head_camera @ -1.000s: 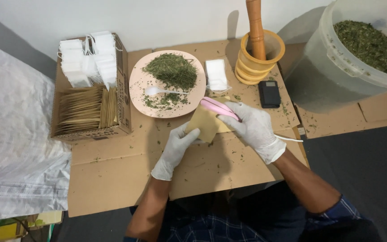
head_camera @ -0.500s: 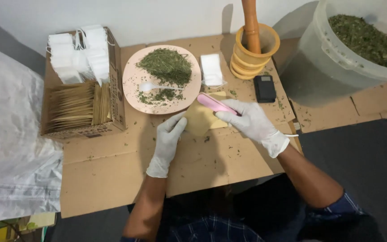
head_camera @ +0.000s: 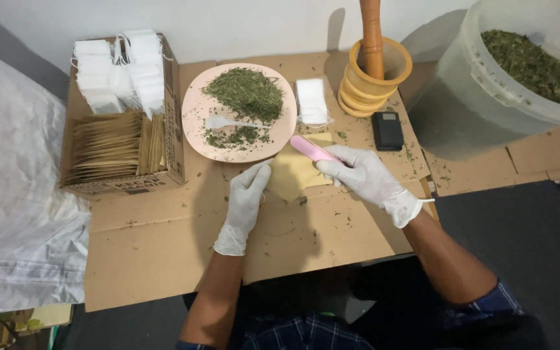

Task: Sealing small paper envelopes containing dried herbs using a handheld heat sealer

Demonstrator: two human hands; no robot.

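Note:
Both of my hands wear white gloves and meet over a small tan paper pouch (head_camera: 291, 174) on the cardboard-covered table (head_camera: 163, 259). My left hand (head_camera: 245, 198) pinches the pouch's left edge. My right hand (head_camera: 364, 178) holds a pink, flat handheld tool (head_camera: 311, 148) pressed across the pouch's upper right edge. Just behind the pouch sits a pink plate (head_camera: 192, 116) carrying a heap of dried green herb (head_camera: 244, 93) and a white spoon (head_camera: 223, 122).
A cardboard box (head_camera: 166, 152) at the left holds white bags and tan pouches. Behind my hands lie a stack of white bags (head_camera: 311, 101), a yellow mortar with wooden pestle (head_camera: 374, 74) and a black pocket scale (head_camera: 387, 130). A big bucket of dried herb (head_camera: 520, 71) stands right; a plastic sack (head_camera: 14, 194) lies left.
My hands and the pouch have stayed in nearly the same spot; the pink tool sits slightly lower across the pouch's edge. The view has shifted a little.

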